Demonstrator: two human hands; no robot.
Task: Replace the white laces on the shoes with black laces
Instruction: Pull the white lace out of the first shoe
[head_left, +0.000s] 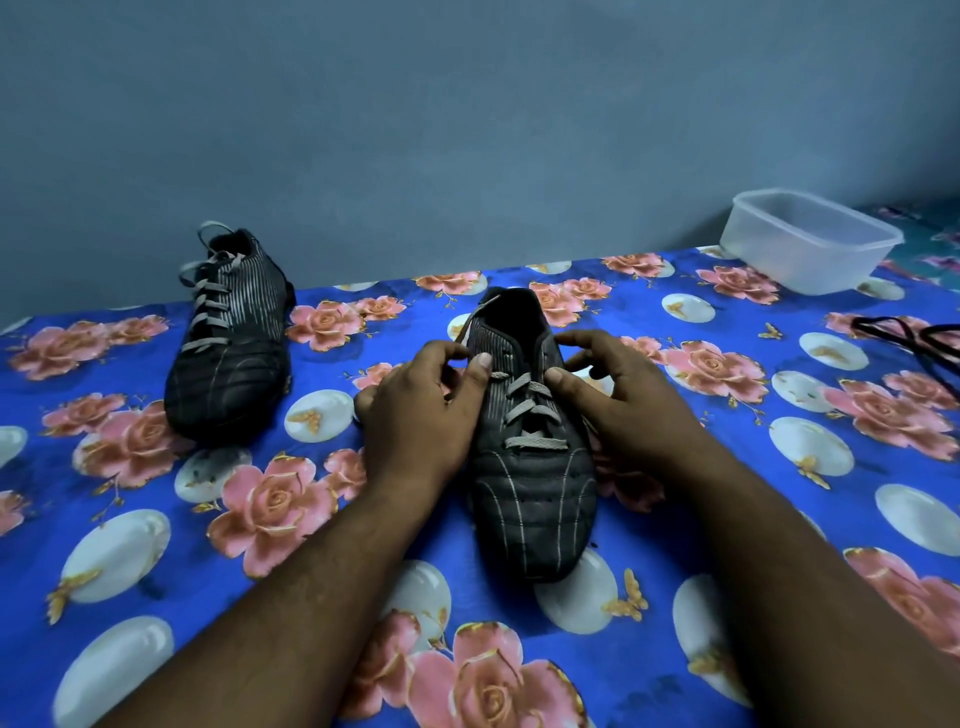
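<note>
The left hand (415, 410) pinches a loose end of the white lace (530, 410) at the upper eyelets of the near shoe (530, 467), while the right hand (618, 395) curls its fingers against the shoe's other side, holding nothing that I can make out. That shoe lies between both hands, toe toward the person and opening away, so the lace probably has to be drawn out away from the toe. The second shoe (228, 353) sits well off to the left, and the black laces (914, 338) lie far right, nearer the right hand.
</note>
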